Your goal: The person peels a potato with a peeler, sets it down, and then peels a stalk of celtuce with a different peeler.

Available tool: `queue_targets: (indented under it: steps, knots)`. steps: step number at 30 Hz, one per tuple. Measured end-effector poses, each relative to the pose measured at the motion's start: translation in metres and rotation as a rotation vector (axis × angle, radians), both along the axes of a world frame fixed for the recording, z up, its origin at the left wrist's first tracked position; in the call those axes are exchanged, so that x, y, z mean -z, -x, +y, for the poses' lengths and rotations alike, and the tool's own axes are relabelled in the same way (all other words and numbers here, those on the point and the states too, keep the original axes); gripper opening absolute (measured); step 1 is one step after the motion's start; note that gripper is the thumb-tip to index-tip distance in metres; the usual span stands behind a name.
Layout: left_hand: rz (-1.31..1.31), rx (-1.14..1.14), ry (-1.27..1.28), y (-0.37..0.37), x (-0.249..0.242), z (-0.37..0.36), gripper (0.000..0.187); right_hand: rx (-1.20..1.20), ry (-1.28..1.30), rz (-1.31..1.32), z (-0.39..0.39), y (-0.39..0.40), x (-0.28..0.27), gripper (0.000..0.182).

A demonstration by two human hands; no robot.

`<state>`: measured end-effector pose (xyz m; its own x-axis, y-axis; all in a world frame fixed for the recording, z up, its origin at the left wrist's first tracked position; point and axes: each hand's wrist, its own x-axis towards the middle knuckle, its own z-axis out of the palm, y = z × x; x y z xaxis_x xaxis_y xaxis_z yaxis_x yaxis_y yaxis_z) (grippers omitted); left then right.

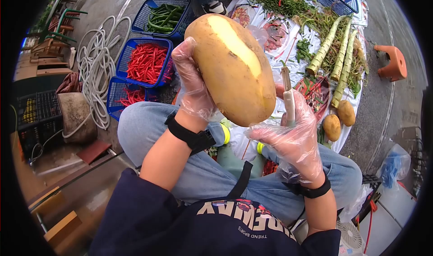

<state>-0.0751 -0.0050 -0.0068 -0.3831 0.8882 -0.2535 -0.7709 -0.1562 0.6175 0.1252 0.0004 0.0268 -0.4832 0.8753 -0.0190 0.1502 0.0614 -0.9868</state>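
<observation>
**Slip risk at the potato**

The left hand (195,86) grips the potato (230,68) above the knees; the right hand (293,141), closed on a peeler (287,98), sits just right of it. Loose gloves could let potato or blade slip toward the fingers.

One view only here, from a camera worn on the person's head, looking forward and steeply down over the chest and lap. It sits very close to the hands: the left hand (195,82) and right hand (295,138) fill the middle of the frame, with the potato (230,71) raised almost up to the lens. The wide fisheye bends everything, dark corners rounding off the picture. Beyond the knees the view reaches out across the ground to the blue baskets (146,62) upper left and the white sheet (288,39) of greens upper right.
</observation>
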Motion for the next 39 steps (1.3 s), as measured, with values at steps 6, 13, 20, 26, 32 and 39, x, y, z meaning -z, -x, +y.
queue_targets:
  steps: [6, 13, 20, 26, 32, 39]
  knots:
    - [-0.066, 0.146, -0.052, -0.015, -0.004, -0.001, 0.091, 0.012, -0.045, -0.044, -0.007, 0.0, 0.001, 0.082]
    - [-0.166, 0.324, -0.158, -0.027, -0.012, -0.01, 0.102, -0.002, -0.261, -0.188, -0.006, -0.002, -0.01, 0.081]
    - [-0.106, 0.211, -0.088, -0.027, -0.013, -0.018, 0.06, -0.042, -0.252, -0.485, 0.0, -0.014, -0.033, 0.055]
    - [-0.004, 0.206, 0.061, -0.028, -0.011, -0.027, 0.053, -0.037, -0.31, -0.551, 0.005, -0.014, -0.037, 0.042]
    - [0.099, 0.265, -0.013, -0.02, -0.011, -0.027, 0.042, -0.112, -0.369, -0.596, 0.005, -0.007, -0.047, 0.034]
    - [0.091, 0.188, 0.014, -0.021, -0.008, -0.028, 0.036, -0.095, -0.194, -0.599, 0.001, -0.008, -0.046, 0.026]
